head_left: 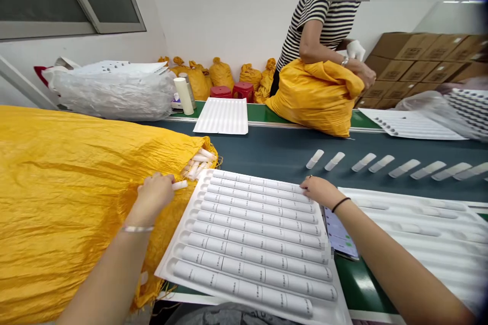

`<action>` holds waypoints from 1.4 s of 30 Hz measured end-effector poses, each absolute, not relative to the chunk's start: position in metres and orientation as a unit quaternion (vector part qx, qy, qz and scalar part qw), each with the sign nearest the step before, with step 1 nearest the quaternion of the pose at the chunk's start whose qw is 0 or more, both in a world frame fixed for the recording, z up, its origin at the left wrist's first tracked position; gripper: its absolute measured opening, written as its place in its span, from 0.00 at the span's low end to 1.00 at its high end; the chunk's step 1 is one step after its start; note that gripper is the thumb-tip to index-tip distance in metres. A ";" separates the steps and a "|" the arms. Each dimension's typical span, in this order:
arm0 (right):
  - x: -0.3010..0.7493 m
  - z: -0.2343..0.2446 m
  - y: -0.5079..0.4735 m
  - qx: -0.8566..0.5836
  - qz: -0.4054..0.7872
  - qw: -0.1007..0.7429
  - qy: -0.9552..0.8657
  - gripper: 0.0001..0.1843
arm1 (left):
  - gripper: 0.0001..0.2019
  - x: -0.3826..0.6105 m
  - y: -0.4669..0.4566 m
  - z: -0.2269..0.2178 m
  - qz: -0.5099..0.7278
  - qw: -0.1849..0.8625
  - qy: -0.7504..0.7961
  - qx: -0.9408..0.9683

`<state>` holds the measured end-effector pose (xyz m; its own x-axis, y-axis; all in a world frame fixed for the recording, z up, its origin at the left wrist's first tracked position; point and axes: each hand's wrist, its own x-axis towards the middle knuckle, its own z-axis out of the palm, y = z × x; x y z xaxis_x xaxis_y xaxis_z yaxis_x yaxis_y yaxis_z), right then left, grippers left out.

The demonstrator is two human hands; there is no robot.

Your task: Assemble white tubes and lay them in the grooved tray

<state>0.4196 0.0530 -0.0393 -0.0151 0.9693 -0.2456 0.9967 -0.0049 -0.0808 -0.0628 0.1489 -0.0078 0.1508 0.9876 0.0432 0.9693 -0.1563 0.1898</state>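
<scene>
A small white capped tube [180, 185] sticks out from the closed fingers of my left hand [155, 193], beside the mouth of a large yellow woven sack [76, 177]. More white tubes [200, 161] show in that opening. Before me lies a white moulded tray [168, 259] with rows of printed white tubes [244, 251] laid end to end. At the tray's far right corner my right hand [322, 192] has its fingers drawn together on the end of the far rows. Whatever may be between those fingertips is hidden.
Several white tubes [365, 162] stand in a line on the dark conveyor belt [259, 155]. A phone [341, 233] lies between my tray and another tray [457, 254]. Across the belt, a person in a striped top [316, 5] handles a yellow sack [312, 94]. Cartons [404, 61] are stacked behind.
</scene>
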 end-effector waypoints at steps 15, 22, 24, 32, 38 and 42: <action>0.360 0.005 0.011 0.707 -0.174 -0.204 0.654 0.13 | 0.21 -0.042 0.041 0.032 0.354 0.160 0.493 0.778; 0.257 0.022 -0.013 0.475 -0.410 -0.435 0.646 0.16 | 0.19 0.008 0.022 0.031 0.253 0.230 0.349 0.873; 0.253 0.026 -0.010 0.462 -0.359 -0.431 0.687 0.14 | 0.20 0.011 0.021 0.028 0.251 0.232 0.343 0.875; 0.255 0.032 -0.011 0.387 -0.213 -0.379 0.813 0.16 | 0.18 0.007 0.018 0.024 0.272 0.233 0.321 0.877; 0.245 0.030 -0.011 0.433 -0.205 -0.374 0.794 0.15 | 0.20 0.017 0.015 0.023 0.301 0.141 0.299 0.895; 0.242 0.029 -0.016 0.430 -0.205 -0.396 0.785 0.14 | 0.26 0.022 0.013 0.022 0.308 0.102 0.287 0.901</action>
<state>0.2418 -0.0161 0.0290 -0.3163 0.8370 0.4465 0.5127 0.5469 -0.6618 0.0217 0.0129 0.0225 0.6448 0.5806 0.4971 0.4543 -0.8141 0.3616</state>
